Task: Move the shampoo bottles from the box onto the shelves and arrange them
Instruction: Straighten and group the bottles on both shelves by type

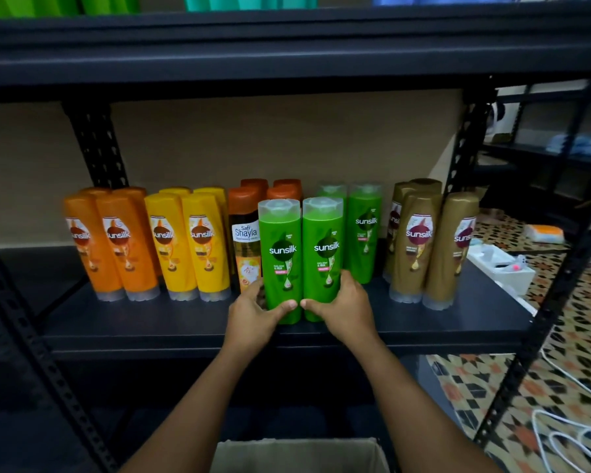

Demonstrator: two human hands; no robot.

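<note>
Nearest you, at the bottom edge, sits the open brown cardboard box, its inside out of sight. Above it your two forearms reach up to the dark metal shelf. Your left hand wraps the base of the left green Sunsilk shampoo bottle with a clear flip cap, thumb across its front and fingers curled round its left side. Your right hand holds the matching right green Sunsilk bottle the same way, thumb in front, fingers round its right side. The two bottles stand upright, touching each other, at the near edge of the shelf, and your thumbs almost meet. Just behind and to the right stand two more green bottles. Left of your pair is a clear Safi Shayla bottle with an orange-brown cap, with more orange-brown caps behind it. Further left stand yellow Sunsilk bottles, then orange Sunsilk bottles, all resting cap-down. To the right stand gold-brown Sunsilk bottles, also cap-down. Beyond the shelf on the right you see a patterned tile floor with white cables.
</note>
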